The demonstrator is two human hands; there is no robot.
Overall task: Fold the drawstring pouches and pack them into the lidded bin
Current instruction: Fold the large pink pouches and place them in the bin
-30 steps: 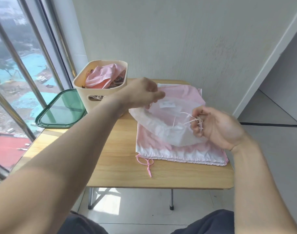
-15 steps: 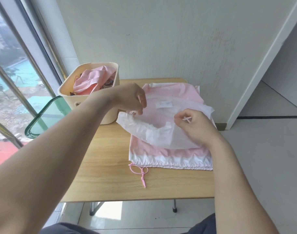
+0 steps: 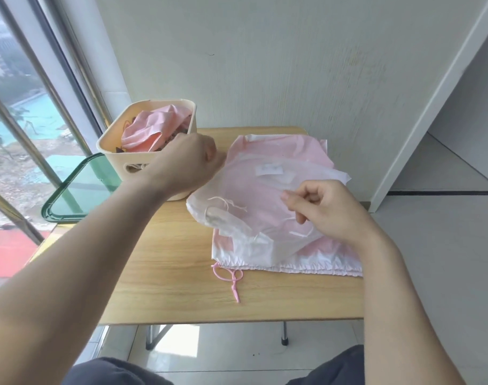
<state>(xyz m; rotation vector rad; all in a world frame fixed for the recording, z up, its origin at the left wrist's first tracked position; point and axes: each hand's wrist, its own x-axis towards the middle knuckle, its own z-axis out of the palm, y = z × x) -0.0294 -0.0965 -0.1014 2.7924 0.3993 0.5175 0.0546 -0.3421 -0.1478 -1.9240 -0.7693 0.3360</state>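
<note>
Nearest, dark trousers (image 3: pixel 334 368) show at the bottom edge, above a pale tiled floor (image 3: pixel 420 273). Two bare forearms reach out over a light wooden table (image 3: pixel 176 279) on metal legs.

At the table's front lies a pink cord (image 3: pixel 231 279), knotted, its loose end pointing toward the person. It hangs from the gathered mouth of a pink pouch (image 3: pixel 287 151) lying flat on the right half of the table, mouth toward the person, closed end toward the wall.

On top of it lies a thin white pouch (image 3: pixel 254 218), crumpled, its long axis slanting from lower left to upper right, with loose white strings on it. The right hand (image 3: pixel 329 209) rests on it, fingers curled, thumb and forefinger pinching the thin fabric. The left hand (image 3: pixel 187 162) has its fingers curled at the pouch's far left edge; what they pinch cannot be told.

Behind that hand stands a beige bin (image 3: pixel 117 159) holding crumpled pink fabric. A green lid (image 3: pixel 70 201) lies beside it by the window (image 3: pixel 17 120). A pale wall (image 3: pixel 265 65) stands behind.
</note>
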